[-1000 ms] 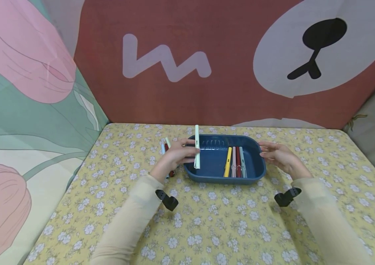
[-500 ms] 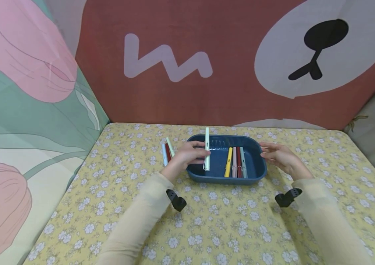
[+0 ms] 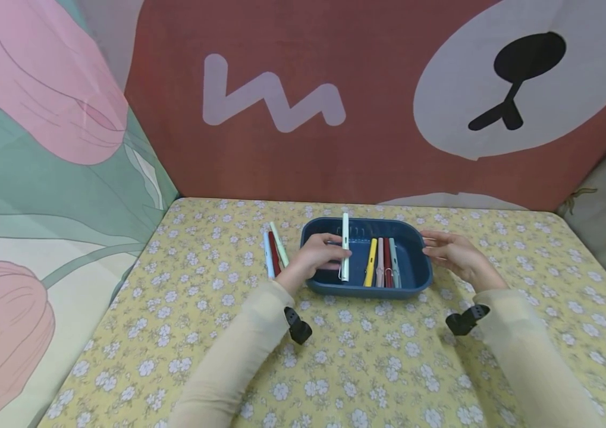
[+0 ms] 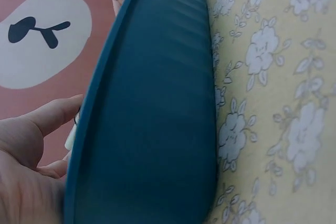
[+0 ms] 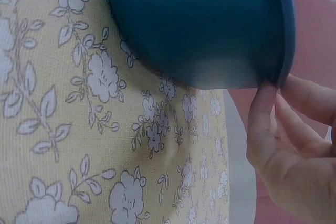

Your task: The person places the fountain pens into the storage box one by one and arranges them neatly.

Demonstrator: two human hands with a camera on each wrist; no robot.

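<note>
My left hand (image 3: pixel 321 254) pinches a pale mint capped pen (image 3: pixel 345 238) between thumb and fingers, upright over the left part of a dark blue oblong tray (image 3: pixel 367 292). In the left wrist view the tray's wall hides most of that pen. Inside the tray, to the right of it, lie a yellow pen (image 3: pixel 370 263), a pink pen (image 3: pixel 380 263), a dark red pen (image 3: pixel 388 263) and a grey-green pen (image 3: pixel 395 263), side by side. My right hand (image 3: pixel 455 255) holds the tray's right end, thumb and fingertips at the rim in the right wrist view.
Left of the tray, a light blue pen (image 3: pixel 269 254), another dark red pen (image 3: pixel 275 252) and a light green pen (image 3: pixel 279 244) lie on the flowered tablecloth (image 3: pixel 335 368), their lower ends partly behind my left forearm. A printed cloth wall (image 3: pixel 281 160) stands along the table's back edge.
My left hand has carried the mint pen rightward and slightly lower over the tray, uncovering more of the pens on the left. The right hand has stayed at the tray's rim.
</note>
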